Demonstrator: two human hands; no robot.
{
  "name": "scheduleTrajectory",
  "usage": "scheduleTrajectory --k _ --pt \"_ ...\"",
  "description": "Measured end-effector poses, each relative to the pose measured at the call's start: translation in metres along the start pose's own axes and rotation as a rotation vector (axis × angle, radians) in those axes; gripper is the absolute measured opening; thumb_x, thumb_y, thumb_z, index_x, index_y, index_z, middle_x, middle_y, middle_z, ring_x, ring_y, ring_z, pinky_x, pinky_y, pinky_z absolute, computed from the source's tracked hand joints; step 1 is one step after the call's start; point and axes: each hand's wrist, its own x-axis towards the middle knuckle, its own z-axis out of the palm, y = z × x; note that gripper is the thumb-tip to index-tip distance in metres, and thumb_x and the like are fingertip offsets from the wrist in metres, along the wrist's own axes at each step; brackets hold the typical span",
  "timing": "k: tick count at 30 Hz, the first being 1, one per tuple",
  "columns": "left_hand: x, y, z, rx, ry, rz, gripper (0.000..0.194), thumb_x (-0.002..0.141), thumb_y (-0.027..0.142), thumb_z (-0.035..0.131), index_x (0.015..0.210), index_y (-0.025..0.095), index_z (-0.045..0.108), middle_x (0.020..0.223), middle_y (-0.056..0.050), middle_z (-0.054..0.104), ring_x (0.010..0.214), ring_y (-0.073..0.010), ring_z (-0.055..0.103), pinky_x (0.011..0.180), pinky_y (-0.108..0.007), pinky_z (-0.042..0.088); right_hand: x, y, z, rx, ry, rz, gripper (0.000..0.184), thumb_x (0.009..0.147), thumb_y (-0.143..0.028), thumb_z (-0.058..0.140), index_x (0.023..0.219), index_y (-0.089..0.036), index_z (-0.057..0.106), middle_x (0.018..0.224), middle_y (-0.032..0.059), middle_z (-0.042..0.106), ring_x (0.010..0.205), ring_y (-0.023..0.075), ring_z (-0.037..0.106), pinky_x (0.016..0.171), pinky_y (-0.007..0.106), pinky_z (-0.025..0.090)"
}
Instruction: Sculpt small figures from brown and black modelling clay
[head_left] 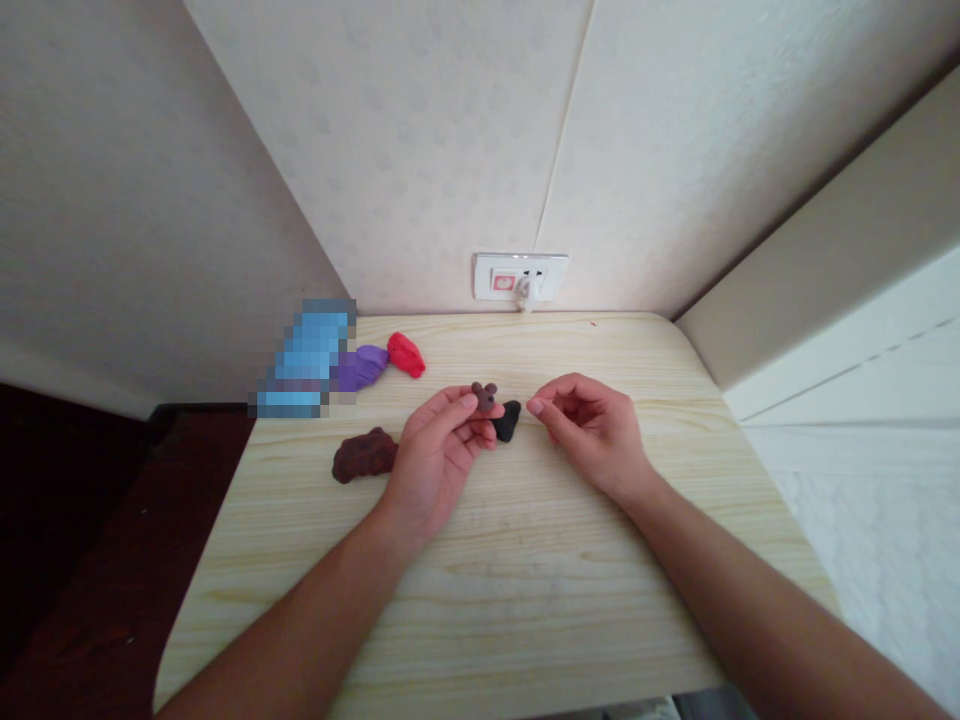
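Between thumb and fingers, my left hand [439,450] pinches a small brown clay animal head [484,398] with two round ears and a darker spot on its front. A lump of black modelling clay [508,422] lies on the table just behind and right of those fingers. To the right, my right hand [589,430] has its thumb and forefinger pressed together. Whatever sits in that pinch, if anything, is too small to make out. Left of my left wrist rests a dark brown clay lump [364,455], partly covered by the hand.
Purple clay [362,367] and red clay [406,355] lie toward the back left, beside a pixelated blue object [307,355]. The pale wooden table [525,600] meets the wall, where a socket [521,277] holds a plug. A white bed-like surface [885,540] stands at right.
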Motion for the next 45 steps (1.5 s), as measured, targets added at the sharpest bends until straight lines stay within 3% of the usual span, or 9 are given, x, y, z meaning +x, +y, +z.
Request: scheduleTrajectory --k 9,18,24,29,33,40,45 --pt "-0.0003 -0.0011 -0.0007 -0.008 -0.01 0.001 0.017 0.079 0.024 0.076 0.09 0.012 0.07 0.083 -0.01 0.076 0.066 -0.0137 0.063 0.064 -0.026 0.049 0.0016 -0.002 0.0029 0.005 0.007 0.041 0.024 0.086 -0.042 0.076 0.095 -0.02 0.074 0.059 -0.002 0.059 0.048 0.0109 0.045 0.044 0.026 0.033" --pt "0.0003 -0.0014 -0.0019 -0.006 -0.018 0.002 0.017 0.08 0.024 0.076 0.091 0.012 0.071 0.083 -0.01 0.076 0.068 -0.0137 0.064 0.064 -0.025 0.05 0.0022 -0.0008 0.0019 0.029 0.003 0.053 0.026 0.079 -0.043 0.083 0.084 -0.019 0.074 0.061 -0.0007 0.062 0.05 0.0107 0.047 0.047 0.025 0.035" --pt "0.0002 -0.0019 -0.0019 -0.014 -0.017 0.005 0.016 0.08 0.023 0.075 0.091 0.012 0.071 0.083 -0.009 0.076 0.068 -0.0133 0.064 0.063 -0.024 0.05 0.0012 -0.0051 0.0012 0.011 -0.048 0.027 0.035 0.098 -0.048 0.061 0.085 -0.017 0.072 0.053 -0.0028 0.054 0.048 0.01 0.046 0.047 0.024 0.035" --pt "0.0003 -0.0017 -0.0023 -0.009 -0.017 0.004 0.016 0.082 0.023 0.074 0.092 0.011 0.07 0.083 -0.01 0.076 0.067 -0.0134 0.064 0.063 -0.025 0.05 0.0021 -0.0008 0.0041 0.117 -0.014 0.034 0.027 0.095 -0.044 0.067 0.097 -0.018 0.069 0.079 0.0024 0.07 0.049 0.008 0.048 0.045 0.023 0.036" --pt "0.0002 -0.0014 -0.002 -0.014 -0.014 0.003 0.016 0.081 0.023 0.075 0.091 0.012 0.071 0.083 -0.01 0.076 0.066 -0.0136 0.064 0.063 -0.025 0.05 0.0025 0.0 0.0057 0.157 0.001 0.041 0.029 0.096 -0.047 0.064 0.104 -0.019 0.067 0.091 0.0041 0.073 0.048 0.0072 0.049 0.044 0.023 0.038" --pt "-0.0003 -0.0017 -0.002 -0.011 -0.01 0.003 0.016 0.081 0.022 0.075 0.091 0.011 0.07 0.083 -0.01 0.076 0.067 -0.0135 0.063 0.063 -0.024 0.05 0.0011 -0.0031 0.0027 0.119 -0.016 0.036 0.037 0.101 -0.052 0.055 0.086 -0.02 0.063 0.066 -0.0006 0.062 0.049 0.0094 0.05 0.047 0.024 0.038" --pt "-0.0004 -0.0009 -0.0009 -0.009 -0.015 0.005 0.016 0.081 0.022 0.074 0.091 0.011 0.07 0.082 -0.01 0.076 0.066 -0.0136 0.063 0.062 -0.025 0.05 0.0015 -0.0001 0.0031 0.102 0.041 0.049 0.034 0.08 -0.049 0.083 0.083 -0.021 0.063 0.057 -0.0048 0.055 0.047 0.0097 0.045 0.043 0.024 0.033"
